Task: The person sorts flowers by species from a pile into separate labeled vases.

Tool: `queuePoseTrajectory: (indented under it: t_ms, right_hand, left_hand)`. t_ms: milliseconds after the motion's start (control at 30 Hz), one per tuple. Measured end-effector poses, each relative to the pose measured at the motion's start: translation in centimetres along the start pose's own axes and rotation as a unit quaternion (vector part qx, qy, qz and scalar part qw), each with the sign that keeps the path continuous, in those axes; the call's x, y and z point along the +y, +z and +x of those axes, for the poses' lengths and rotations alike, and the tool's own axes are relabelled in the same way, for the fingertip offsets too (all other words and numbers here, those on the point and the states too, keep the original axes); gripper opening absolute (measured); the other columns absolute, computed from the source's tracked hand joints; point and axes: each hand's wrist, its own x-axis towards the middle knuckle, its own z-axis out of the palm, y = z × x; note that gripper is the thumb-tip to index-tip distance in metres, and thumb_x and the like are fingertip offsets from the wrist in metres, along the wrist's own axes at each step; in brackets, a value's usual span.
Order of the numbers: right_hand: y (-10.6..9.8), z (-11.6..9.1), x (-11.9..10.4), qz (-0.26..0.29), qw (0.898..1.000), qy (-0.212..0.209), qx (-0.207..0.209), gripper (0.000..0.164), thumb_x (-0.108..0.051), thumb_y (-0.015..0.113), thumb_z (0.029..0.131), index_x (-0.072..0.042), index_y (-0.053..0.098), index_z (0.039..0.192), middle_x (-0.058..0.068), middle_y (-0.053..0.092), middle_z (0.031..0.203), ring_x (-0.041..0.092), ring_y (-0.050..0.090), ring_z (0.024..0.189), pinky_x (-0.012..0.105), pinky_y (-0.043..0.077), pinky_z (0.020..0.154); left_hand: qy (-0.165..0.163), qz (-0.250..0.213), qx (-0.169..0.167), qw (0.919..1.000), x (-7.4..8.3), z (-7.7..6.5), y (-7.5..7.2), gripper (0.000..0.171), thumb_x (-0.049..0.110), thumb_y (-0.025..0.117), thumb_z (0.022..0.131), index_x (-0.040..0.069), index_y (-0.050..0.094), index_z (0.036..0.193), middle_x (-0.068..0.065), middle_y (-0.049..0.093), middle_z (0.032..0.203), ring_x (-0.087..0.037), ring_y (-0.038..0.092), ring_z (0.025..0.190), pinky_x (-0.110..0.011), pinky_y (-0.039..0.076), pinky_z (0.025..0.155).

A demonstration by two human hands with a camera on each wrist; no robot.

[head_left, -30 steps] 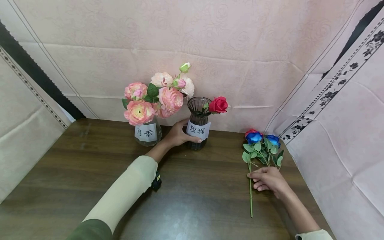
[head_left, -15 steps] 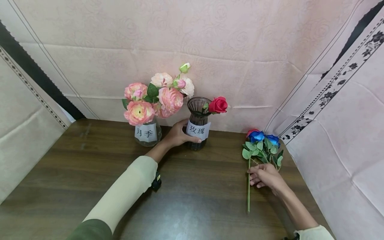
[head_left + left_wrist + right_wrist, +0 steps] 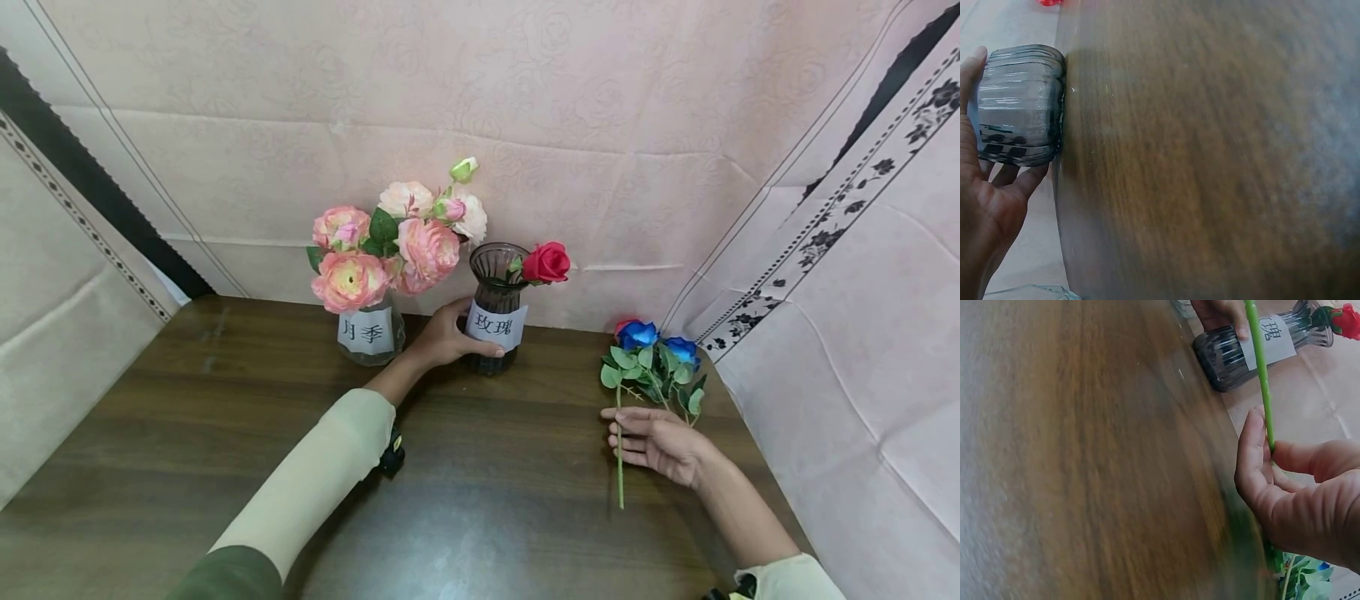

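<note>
In the head view my left hand [image 3: 447,340] grips a dark ribbed glass vase [image 3: 497,293] with a paper label, thumb across the front. A red rose [image 3: 547,262] leans out of its mouth to the right. The left wrist view shows the vase's base [image 3: 1022,100] upright on the table, fingers around its side. On the right, my right hand [image 3: 667,443] pinches the green stem [image 3: 1262,375] of a blue rose [image 3: 638,335] between thumb and fingers, the other fingers extended. Another blue rose [image 3: 682,349] and a partly hidden red rose [image 3: 622,326] lie beside it.
A clear glass vase [image 3: 396,340] with a label and several pink and pale flowers [image 3: 426,250] stands left of the dark vase. Behind the wooden table [image 3: 480,500] hangs a pale cloth [image 3: 600,100], with further cloth panels at both sides.
My right hand has moved slightly up and left and turned, its fingers spreading around the stem. The held blue rose has shifted upward with it. The left hand and vase stay in place.
</note>
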Motion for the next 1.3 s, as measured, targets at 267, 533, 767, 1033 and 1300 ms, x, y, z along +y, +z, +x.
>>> queuePoseTrajectory:
  t_ms: [267, 533, 767, 1033, 1300]
  right_hand:
    - [0.43, 0.74, 0.28, 0.047, 0.998, -0.039, -0.033, 0.028, -0.010, 0.052, 0.120, -0.007, 0.072, 0.140, 0.001, 0.080, 0.132, 0.015, 0.078, 0.121, 0.033, 0.065, 0.108]
    - [0.51, 0.88, 0.29, 0.026, 0.997, -0.061, -0.049, 0.030, -0.013, 0.052, 0.121, -0.019, 0.072, 0.142, -0.004, 0.076, 0.119, 0.011, 0.076, 0.109, 0.032, 0.067, 0.101]
    - [0.50, 0.65, 0.30, 0.009, 0.996, -0.074, -0.046, 0.031, -0.015, 0.051, 0.121, -0.030, 0.070, 0.141, -0.008, 0.071, 0.110, 0.010, 0.072, 0.097, 0.031, 0.067, 0.092]
    - [0.61, 0.56, 0.30, 0.009, 0.993, -0.108, -0.052, 0.032, -0.011, 0.051, 0.120, -0.026, 0.065, 0.145, -0.007, 0.071, 0.108, 0.012, 0.072, 0.096, 0.033, 0.067, 0.091]
    - [0.91, 0.76, -0.07, 0.022, 0.989, -0.135, -0.051, 0.026, -0.015, 0.048, 0.122, -0.025, 0.065, 0.139, -0.007, 0.072, 0.110, 0.011, 0.073, 0.101, 0.036, 0.066, 0.098]
  left_hand:
    - [-0.005, 0.005, 0.001, 1.0000, 0.08, -0.07, -0.02, 0.079, 0.015, 0.103, 0.083, 0.013, 0.064, 0.152, -0.012, 0.075, 0.146, -0.033, 0.070, 0.138, -0.055, 0.052, 0.127]
    - [-0.007, 0.005, 0.001, 1.0000, 0.01, -0.05, 0.02, 0.078, 0.016, 0.103, 0.084, 0.013, 0.065, 0.152, -0.011, 0.075, 0.145, -0.032, 0.070, 0.137, -0.053, 0.052, 0.127]
    - [-0.004, 0.008, 0.004, 0.9999, -0.03, 0.00, 0.01, 0.080, 0.016, 0.103, 0.082, 0.014, 0.065, 0.153, -0.011, 0.074, 0.147, -0.032, 0.069, 0.139, -0.055, 0.051, 0.127]
    - [-0.005, 0.011, 0.006, 0.9999, 0.07, -0.05, 0.03, 0.081, 0.017, 0.104, 0.082, 0.015, 0.064, 0.153, -0.011, 0.074, 0.147, -0.032, 0.069, 0.139, -0.056, 0.051, 0.127]
    - [-0.006, 0.010, 0.007, 0.9999, 0.15, -0.08, 0.00, 0.081, 0.017, 0.104, 0.082, 0.015, 0.064, 0.153, -0.011, 0.074, 0.148, -0.033, 0.069, 0.139, -0.056, 0.050, 0.128]
